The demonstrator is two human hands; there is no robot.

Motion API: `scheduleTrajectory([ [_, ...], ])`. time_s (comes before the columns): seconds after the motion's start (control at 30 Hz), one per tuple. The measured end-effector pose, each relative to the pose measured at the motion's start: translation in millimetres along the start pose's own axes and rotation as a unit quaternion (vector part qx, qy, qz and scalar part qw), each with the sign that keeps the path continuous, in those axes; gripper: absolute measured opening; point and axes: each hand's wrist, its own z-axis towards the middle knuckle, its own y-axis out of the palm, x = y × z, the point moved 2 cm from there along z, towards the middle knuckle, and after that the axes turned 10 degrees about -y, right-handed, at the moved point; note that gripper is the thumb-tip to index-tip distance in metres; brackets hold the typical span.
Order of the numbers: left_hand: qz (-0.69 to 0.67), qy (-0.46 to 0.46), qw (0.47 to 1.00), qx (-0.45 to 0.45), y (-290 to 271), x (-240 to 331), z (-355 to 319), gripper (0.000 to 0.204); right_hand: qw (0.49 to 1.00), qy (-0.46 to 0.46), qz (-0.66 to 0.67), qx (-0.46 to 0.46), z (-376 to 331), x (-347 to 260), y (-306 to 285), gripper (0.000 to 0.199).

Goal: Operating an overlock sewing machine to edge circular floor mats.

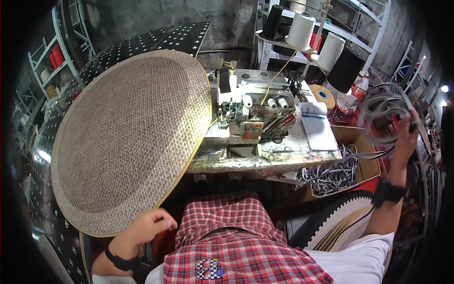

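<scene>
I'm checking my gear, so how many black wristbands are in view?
2: one black wristband on the wrist of the left hand, another on the wrist of the right hand.

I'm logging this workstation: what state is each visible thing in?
Coiled strips: held up, blurred
Right hand: closed around them
Left hand: curled, apparently empty
Oval woven mat: spread flat
Sewing machine: lit
Cardboard box: open, holding tangled strips
Notepad: lying flat, upper sheets curled
Thread cones: wound with thread
</scene>
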Motion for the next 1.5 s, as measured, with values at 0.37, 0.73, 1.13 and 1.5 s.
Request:
scheduleTrajectory([
  [0.37, 0.533, 0.262, 0.703, 0.391, 5, 123, 167, 0.015, 0.893, 0.103, -0.303, -0.317, -90, 173, 66, 0.022],
  [0.73, 0.113, 0.358, 0.867, 0.328, -43, 131, 196, 0.018, 0.690, 0.351, 0.430, -0.465, -238, -188, 283, 0.030],
  [1.13, 0.048, 0.379, 0.884, 0.267, -41, 119, 215, 0.018, 0.451, 0.657, 0.524, -0.301, -267, -238, 360, 0.047],
  [1.5, 0.042, 0.370, 0.888, 0.270, -36, 126, 209, 0.018, 0.457, 0.668, 0.524, -0.266, -273, -238, 366, 0.043],
])
